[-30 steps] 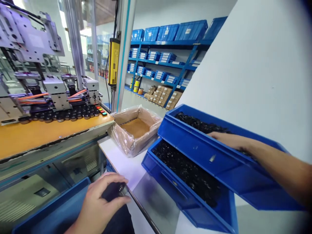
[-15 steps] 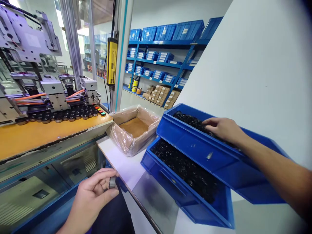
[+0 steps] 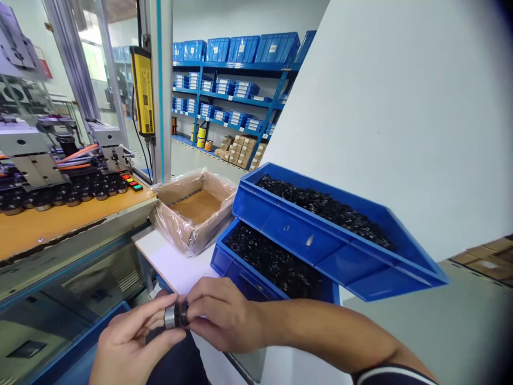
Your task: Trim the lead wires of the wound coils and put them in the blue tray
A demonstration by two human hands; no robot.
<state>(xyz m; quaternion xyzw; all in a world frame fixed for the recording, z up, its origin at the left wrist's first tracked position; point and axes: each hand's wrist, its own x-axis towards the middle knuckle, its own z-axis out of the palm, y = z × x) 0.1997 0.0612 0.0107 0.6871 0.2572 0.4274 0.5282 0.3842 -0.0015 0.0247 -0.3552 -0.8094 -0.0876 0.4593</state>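
Between the fingers and thumb of my left hand (image 3: 134,339) is a short grey metal ring (image 3: 170,317). My right hand (image 3: 224,315) pinches a black part (image 3: 183,314) and holds it against the ring's right face; its exact shape is partly covered by my fingers. Both hands meet in front of the white table's near edge. To their right, the upper blue bin (image 3: 320,243) is filled with small black parts (image 3: 320,206). Beneath it, a lower blue bin (image 3: 240,275) holds more black pieces (image 3: 272,262).
A plastic-lined carton (image 3: 176,230) stands on the white table (image 3: 160,248) behind my hands. At left, a machine bench (image 3: 80,214) carries rows of black-topped round parts (image 3: 72,195) beside coloured buttons (image 3: 132,183). Blue shelving (image 3: 240,99) with bins stands at the back.
My right hand has left the upper bin and come across to my left hand with a black part. The ring stays in my left hand. The view has shifted to the right.
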